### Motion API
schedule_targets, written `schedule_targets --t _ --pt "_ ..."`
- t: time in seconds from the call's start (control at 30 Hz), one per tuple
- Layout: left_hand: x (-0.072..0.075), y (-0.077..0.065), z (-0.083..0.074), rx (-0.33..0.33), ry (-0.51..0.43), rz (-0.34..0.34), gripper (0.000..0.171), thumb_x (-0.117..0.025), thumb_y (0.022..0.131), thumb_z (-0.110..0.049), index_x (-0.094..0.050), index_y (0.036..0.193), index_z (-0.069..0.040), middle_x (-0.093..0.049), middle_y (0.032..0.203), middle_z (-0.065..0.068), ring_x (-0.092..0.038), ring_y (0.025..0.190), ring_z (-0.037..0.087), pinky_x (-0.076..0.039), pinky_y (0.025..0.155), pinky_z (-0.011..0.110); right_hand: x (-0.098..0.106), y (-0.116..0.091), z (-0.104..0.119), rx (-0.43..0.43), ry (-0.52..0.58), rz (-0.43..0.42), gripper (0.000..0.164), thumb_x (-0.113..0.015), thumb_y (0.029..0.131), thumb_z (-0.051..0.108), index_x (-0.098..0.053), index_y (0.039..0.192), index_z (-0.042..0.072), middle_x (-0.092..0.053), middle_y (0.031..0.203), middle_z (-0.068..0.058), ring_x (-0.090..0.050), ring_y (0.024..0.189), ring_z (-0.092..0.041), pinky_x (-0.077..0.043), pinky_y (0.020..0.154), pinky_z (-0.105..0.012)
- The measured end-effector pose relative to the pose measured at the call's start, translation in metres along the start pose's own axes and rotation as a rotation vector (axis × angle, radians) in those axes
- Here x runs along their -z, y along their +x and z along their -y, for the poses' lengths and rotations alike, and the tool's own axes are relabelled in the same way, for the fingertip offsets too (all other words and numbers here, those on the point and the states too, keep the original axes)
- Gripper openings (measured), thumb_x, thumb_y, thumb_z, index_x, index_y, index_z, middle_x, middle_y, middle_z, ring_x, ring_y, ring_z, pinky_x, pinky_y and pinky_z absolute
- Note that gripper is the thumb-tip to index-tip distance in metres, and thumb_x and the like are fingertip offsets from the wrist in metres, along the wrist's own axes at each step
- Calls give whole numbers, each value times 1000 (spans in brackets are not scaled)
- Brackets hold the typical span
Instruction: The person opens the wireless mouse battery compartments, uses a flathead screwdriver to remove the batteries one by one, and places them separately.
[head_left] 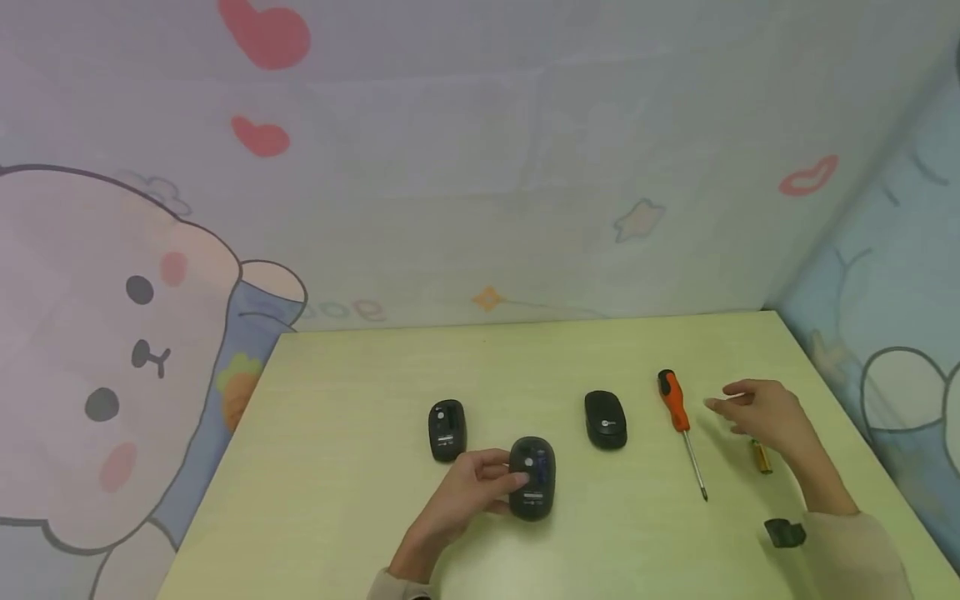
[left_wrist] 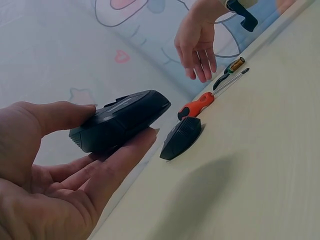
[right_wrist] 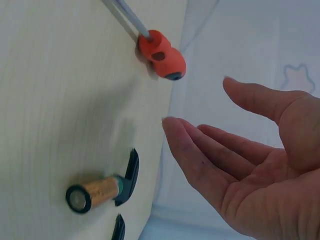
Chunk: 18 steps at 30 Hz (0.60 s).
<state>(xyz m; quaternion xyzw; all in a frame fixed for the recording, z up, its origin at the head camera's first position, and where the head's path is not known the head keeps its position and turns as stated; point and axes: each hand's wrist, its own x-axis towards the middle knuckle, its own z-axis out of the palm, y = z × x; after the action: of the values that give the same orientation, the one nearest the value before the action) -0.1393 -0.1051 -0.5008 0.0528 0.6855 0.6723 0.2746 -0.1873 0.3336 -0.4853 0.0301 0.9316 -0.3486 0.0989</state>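
My left hand pinches a black computer mouse between thumb and fingers, above the table. The mouse's labelled underside faces up in the head view; the left wrist view shows it from the side. My right hand hovers over the table's right side, fingers loosely bent and holding nothing. Close to that hand lies a gold-and-black battery, partly hidden by the wrist in the head view. A thin black plastic piece is beside the battery. Left of the right hand lies a screwdriver with an orange-and-black handle.
Between the left hand and the screwdriver sits another black mouse, top up. A third mouse lies underside up, just beyond the left hand. Another dark piece shows at the right wrist view's lower edge. A printed cloth wall rises behind the table.
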Motion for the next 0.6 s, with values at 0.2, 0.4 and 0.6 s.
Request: schedule_targets --t 0.2,0.4,0.6 --pt "-2 0 0 8 -1 -17 46 -72 89 -22 -59 126 2 -74 106 18 -73 89 20 -63 71 36 -17 21 13 2 11 80 74 -67 91 43 -49 130 -18 -61 121 -37 -74 79 -25 -61 69 -38" --pt "-4 0 0 1 1 3 43 -72 90 -21 -60 123 2 -75 103 18 -73 86 19 -63 68 35 -29 40 24 -13 -139 51 62 -70 88 40 -61 117 -14 -66 110 -32 -67 87 -35 -55 68 -41" --pt "-5 1 0 -11 -14 20 43 -70 91 -20 -59 125 3 -74 109 19 -73 90 18 -62 69 33 -36 48 28 -40 -182 49 39 -72 86 37 -68 82 -2 -58 64 -4 -49 59 -17 -40 50 -27"
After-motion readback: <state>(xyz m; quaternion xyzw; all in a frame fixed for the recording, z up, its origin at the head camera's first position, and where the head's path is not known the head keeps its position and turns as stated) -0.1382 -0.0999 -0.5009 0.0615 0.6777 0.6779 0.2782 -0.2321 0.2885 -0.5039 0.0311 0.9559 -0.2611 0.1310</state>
